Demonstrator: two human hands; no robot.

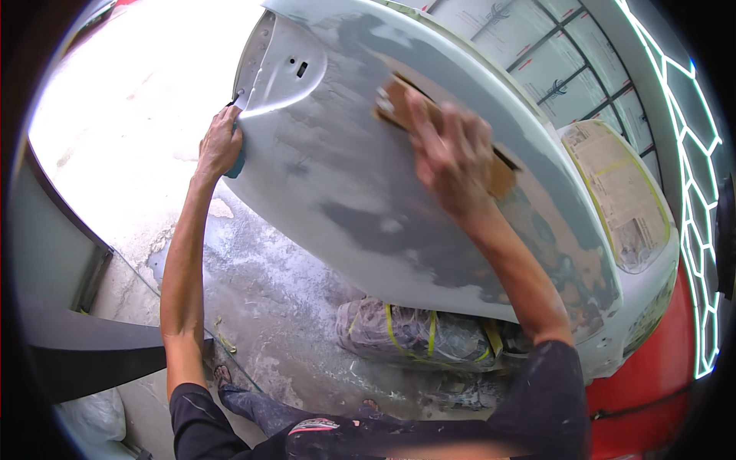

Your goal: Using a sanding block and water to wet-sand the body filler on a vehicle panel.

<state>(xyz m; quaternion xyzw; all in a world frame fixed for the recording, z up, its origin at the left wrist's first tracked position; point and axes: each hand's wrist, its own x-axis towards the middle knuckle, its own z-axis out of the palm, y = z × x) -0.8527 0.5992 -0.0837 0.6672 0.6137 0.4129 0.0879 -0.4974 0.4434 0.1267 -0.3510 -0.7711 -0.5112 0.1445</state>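
Note:
A large curved car body panel (295,192), patched in white and grey with bare tan areas, stretches across the middle. My right hand (452,157) is wrapped round a long brown sanding block (404,105), which lies slantwise against the panel's upper face; the hand is somewhat blurred. At the panel's left edge, my left hand (221,144) is closed, just below a recessed end with small holes (295,65). Something blue (237,163) shows under its palm, too covered to name.
A plastic-wrapped wheel (406,330) with yellow tape sits beneath the panel. Paper masks a window (617,192) at right, near a red surface (636,391). Plastic sheeting (529,54) hangs behind. A dark beam-like piece (100,349) juts in from the left over dusty concrete floor (284,284).

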